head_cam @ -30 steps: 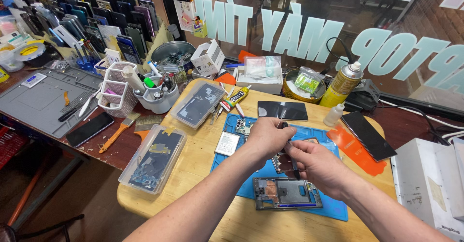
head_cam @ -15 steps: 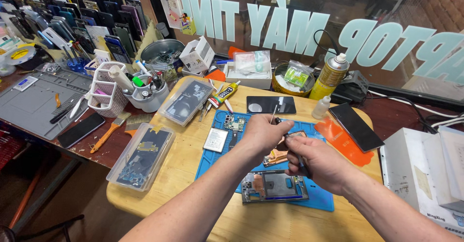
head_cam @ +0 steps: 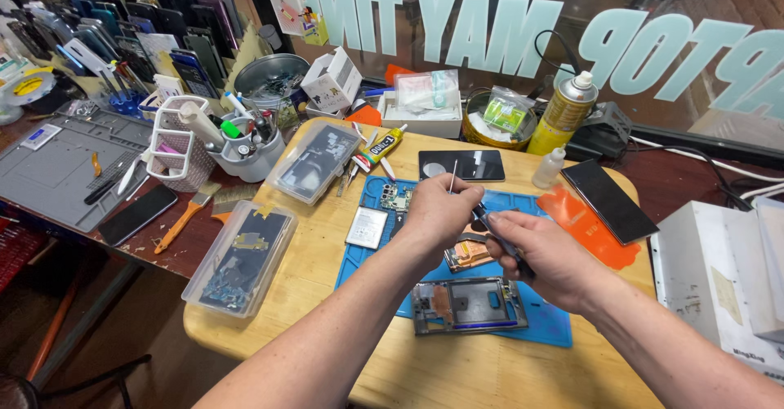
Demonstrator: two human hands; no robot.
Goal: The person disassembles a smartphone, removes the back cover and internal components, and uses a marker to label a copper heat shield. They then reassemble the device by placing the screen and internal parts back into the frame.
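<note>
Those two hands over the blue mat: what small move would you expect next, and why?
Probably lowering the tool tips onto the copper-coloured part. The left hand pinches thin tweezers upright, the right hand grips a dark tool, and both hover just above that part, beside the opened phone frame on the blue mat.

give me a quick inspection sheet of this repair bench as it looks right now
surface: round wooden table with a blue work mat
job's things: opened phone frame on the mat; small circuit board at its far edge
clutter: two clear plastic cases, glue tube, yellow spray can, tool cup
grippers: left hand pinches thin tweezers; right hand grips a dark tool
cables: white cables at right
surroundings: phones racked at far left, lettered window
</note>
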